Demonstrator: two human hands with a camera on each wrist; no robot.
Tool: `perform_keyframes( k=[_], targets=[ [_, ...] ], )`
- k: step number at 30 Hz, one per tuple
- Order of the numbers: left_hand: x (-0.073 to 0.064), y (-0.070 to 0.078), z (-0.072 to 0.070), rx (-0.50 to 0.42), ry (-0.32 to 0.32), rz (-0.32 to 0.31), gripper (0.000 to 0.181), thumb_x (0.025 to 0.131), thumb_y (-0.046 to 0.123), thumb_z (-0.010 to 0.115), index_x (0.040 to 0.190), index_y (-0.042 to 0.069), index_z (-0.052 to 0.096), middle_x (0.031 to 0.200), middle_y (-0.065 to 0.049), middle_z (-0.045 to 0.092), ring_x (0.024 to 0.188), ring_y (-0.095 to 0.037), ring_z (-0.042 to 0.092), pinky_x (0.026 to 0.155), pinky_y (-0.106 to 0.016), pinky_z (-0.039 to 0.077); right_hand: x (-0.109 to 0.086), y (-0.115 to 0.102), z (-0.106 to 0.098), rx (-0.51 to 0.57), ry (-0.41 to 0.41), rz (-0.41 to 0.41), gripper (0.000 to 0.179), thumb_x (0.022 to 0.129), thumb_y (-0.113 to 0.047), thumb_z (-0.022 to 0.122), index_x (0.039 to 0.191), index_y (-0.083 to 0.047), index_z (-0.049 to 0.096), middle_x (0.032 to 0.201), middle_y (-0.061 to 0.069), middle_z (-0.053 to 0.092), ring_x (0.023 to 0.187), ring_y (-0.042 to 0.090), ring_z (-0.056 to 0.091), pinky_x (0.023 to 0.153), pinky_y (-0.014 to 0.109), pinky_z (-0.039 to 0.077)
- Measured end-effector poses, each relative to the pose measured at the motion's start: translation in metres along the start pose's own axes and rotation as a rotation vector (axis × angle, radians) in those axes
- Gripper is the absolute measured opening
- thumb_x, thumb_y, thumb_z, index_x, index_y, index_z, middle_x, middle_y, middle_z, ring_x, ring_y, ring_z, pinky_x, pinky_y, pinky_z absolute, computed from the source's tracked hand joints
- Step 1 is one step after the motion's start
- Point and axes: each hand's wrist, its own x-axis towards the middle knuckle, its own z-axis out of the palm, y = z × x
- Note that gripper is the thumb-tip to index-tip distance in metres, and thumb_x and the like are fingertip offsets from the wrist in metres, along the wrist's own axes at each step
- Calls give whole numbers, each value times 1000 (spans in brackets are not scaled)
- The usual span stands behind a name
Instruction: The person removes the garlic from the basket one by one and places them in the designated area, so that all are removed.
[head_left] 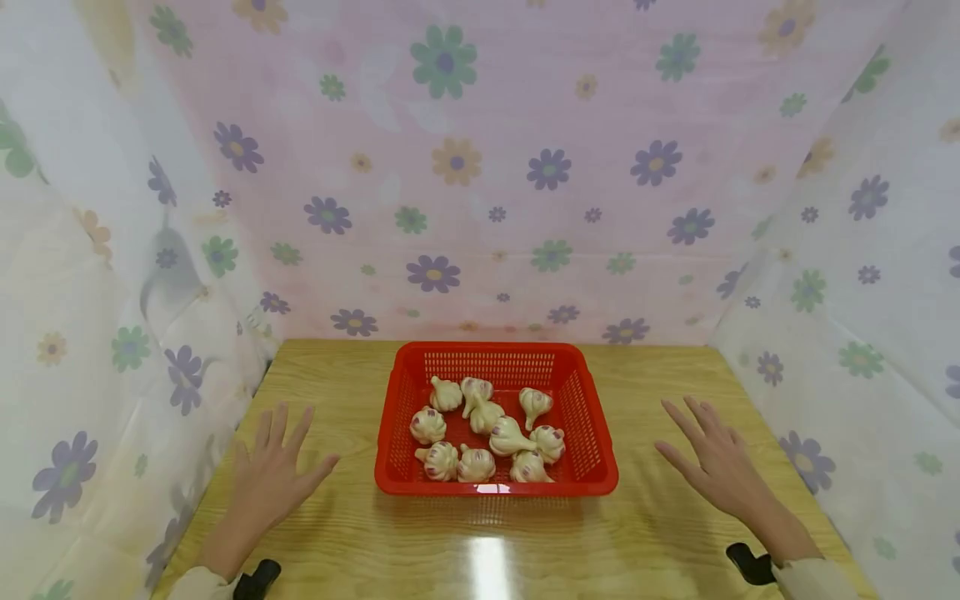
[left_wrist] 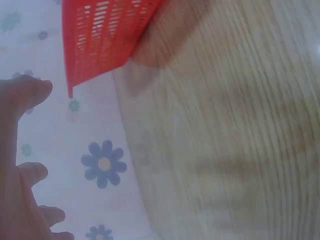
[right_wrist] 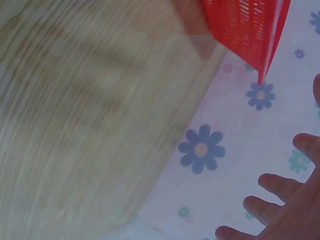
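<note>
A red plastic basket (head_left: 495, 489) with perforated walls stands in the middle of the wooden table. Several garlic bulbs (head_left: 508, 436), cream with purple streaks, lie loose on its floor. To the left of the basket, my left hand (head_left: 272, 479) is spread with its fingers apart and holds nothing. My right hand (head_left: 712, 458) is on the other side, fingers extended, also holding nothing. Both hands are apart from the basket. Each wrist view shows part of the basket wall (left_wrist: 100, 40) and the fingers of that hand (right_wrist: 282, 187); the garlic is hidden there.
The wooden table (head_left: 330, 392) has light grain and a bright reflection near its front. Flowered cloth (head_left: 495, 183) hangs behind it, and more cloth encloses the left and right sides. A black strap (head_left: 257, 579) is on the left wrist, another (head_left: 750, 564) on the right.
</note>
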Motion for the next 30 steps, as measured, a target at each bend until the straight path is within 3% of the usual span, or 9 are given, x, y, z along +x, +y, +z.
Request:
perform_keyframes(
  k=[6, 17, 24, 30],
  targets=[
    [12, 14, 3, -116, -41, -10, 83, 87, 61, 53, 152, 20, 21, 155, -22, 9, 140, -44, 2, 93, -78, 8, 14, -13, 3, 58, -11, -40, 65, 92, -33, 62, 148, -17, 33, 143, 29, 31, 125, 54, 30, 86, 73, 27],
    [31, 38, 7, -260, -66, 11, 80, 88, 54, 57, 151, 18, 24, 154, -22, 13, 139, -46, 8, 97, -75, 7, 42, -44, 10, 157, -64, -76, 60, 93, -29, 61, 145, -11, 39, 140, 23, 36, 122, 46, 38, 88, 68, 35],
    [42, 48, 15, -361, -100, 8, 82, 88, 57, 56, 151, 16, 25, 152, -23, 19, 134, -49, 21, 97, -71, 23, 60, -62, 20, 237, -126, -71, 61, 93, -38, 59, 146, -16, 37, 138, 20, 39, 120, 41, 43, 89, 64, 39],
    [56, 54, 28, -502, -172, -8, 79, 90, 40, 63, 151, 12, 22, 151, -22, 25, 133, -44, 29, 100, -63, 30, 75, -78, 28, 253, -147, -78, 62, 91, -39, 61, 144, -14, 40, 133, 21, 42, 114, 40, 47, 88, 60, 43]
  ],
)
